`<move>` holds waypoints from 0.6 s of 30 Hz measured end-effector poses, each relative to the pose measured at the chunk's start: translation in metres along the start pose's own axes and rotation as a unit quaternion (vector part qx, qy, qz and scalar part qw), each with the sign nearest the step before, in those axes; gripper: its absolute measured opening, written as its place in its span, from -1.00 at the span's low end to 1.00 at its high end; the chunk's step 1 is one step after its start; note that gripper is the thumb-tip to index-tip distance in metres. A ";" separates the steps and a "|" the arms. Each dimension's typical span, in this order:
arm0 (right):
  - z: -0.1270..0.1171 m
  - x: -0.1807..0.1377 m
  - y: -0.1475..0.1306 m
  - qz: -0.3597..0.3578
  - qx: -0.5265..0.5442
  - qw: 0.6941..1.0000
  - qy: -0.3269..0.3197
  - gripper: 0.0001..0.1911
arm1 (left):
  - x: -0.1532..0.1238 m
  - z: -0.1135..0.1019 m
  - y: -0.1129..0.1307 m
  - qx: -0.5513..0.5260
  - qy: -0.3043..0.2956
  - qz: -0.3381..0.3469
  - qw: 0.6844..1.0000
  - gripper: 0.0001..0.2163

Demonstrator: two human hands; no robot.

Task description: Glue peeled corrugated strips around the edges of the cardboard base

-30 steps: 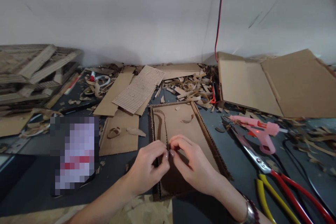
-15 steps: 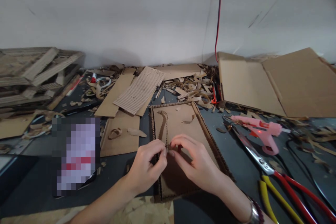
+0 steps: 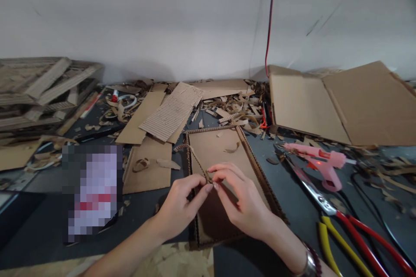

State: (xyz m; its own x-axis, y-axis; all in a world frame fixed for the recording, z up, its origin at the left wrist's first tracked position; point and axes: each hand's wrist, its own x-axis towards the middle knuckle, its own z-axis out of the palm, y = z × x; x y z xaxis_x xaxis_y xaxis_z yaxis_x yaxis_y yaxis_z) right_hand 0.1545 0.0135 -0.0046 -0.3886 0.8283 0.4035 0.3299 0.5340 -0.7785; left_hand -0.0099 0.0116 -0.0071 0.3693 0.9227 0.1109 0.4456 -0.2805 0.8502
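White wall (image 3: 162, 17) rises behind a dark worktop (image 3: 260, 156) strewn with cardboard offcuts. Near the middle lies a shallow cardboard tray (image 3: 261, 173) edged with corrugated strips. Over its near half, the left hand (image 3: 183, 210) and right hand (image 3: 242, 199) meet, their fingers (image 3: 208, 187) pressed together and pinching one end of a thin corrugated cardboard strip (image 3: 195, 160). From that pinch the strip runs up and leftward over the tray's left edge, its free end sticking out past it. A metal bracelet (image 3: 310, 264) circles the right wrist.

Beyond the tray lies a ribbed corrugated sheet (image 3: 172, 112). Left of the tray is a flat cardboard piece (image 3: 149, 179), then a pixelated object (image 3: 92, 192) too blurred to identify. Right of the tray sit a pink hot glue gun (image 3: 325, 164), with a small red light showing, and red-handled snips (image 3: 312, 192). Yellow tool handles (image 3: 328, 242) lie near those snips. Farther right and beyond the tray, an opened cardboard box (image 3: 325, 108) lies flattened.
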 end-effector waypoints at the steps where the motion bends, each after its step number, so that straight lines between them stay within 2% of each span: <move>1: 0.000 0.000 0.001 -0.005 0.001 1.000 -0.003 -0.83 | 0.000 0.000 -0.001 -0.011 -0.005 -0.005 1.000 -0.78; 6: 0.001 0.000 0.005 -0.014 0.006 1.000 0.006 -0.82 | 0.000 0.000 0.000 -0.037 -0.027 -0.011 0.999 -0.78; 14: -0.005 0.003 -0.002 -0.017 -0.003 1.000 0.017 -0.85 | -0.004 -0.001 0.001 0.000 -0.022 0.020 1.000 -0.80; 18: -0.008 0.004 -0.004 -0.045 -0.012 0.999 0.025 -0.87 | -0.005 -0.001 0.000 -0.010 -0.043 0.043 0.998 -0.80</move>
State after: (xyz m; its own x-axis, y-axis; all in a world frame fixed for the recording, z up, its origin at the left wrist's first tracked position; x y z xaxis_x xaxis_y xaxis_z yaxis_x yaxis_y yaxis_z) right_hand 0.1588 0.0164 0.0044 -0.3738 0.7845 0.4947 0.3167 0.6093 -0.7269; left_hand -0.0130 0.0075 -0.0071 0.4751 0.8686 0.1407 0.3921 -0.3521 0.8499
